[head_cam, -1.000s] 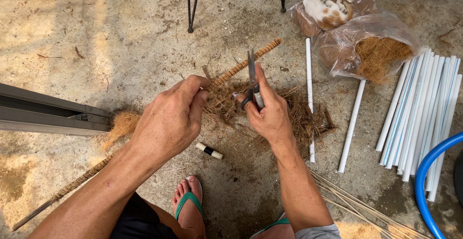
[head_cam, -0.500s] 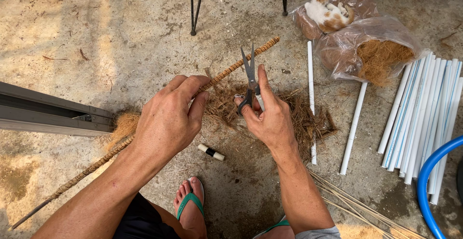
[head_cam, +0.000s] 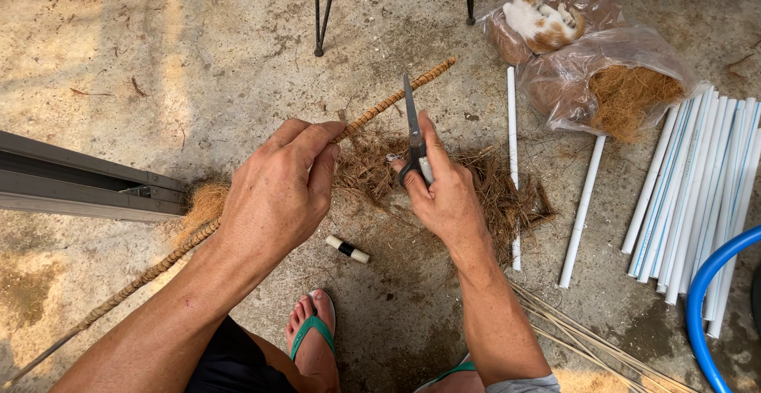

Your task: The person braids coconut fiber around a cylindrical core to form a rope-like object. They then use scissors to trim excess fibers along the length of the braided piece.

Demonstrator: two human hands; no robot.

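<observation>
My left hand point(head_cam: 281, 187) grips a long pole wrapped in brown coir rope point(head_cam: 392, 100). The pole runs from the lower left up to the upper middle. In my right hand point(head_cam: 444, 195) are black-handled scissors point(head_cam: 412, 127), blades pointing up and nearly closed, right beside the pole. Under both hands lies a pile of loose brown coir fibre point(head_cam: 507, 195) on the concrete floor.
White plastic pipes point(head_cam: 697, 171) lie at right, two more point(head_cam: 583, 211) nearer the fibre. Plastic bags of coir point(head_cam: 610, 84) hold a cat point(head_cam: 543, 20). A blue hose point(head_cam: 705, 298), thin sticks point(head_cam: 587, 345), a small white-and-black cylinder point(head_cam: 347, 249), a metal rail point(head_cam: 79, 183), stand legs point(head_cam: 321, 13).
The scissors have risen from a tilt to point straight up beside the pole. My left hand stays clamped on the pole in about the same place.
</observation>
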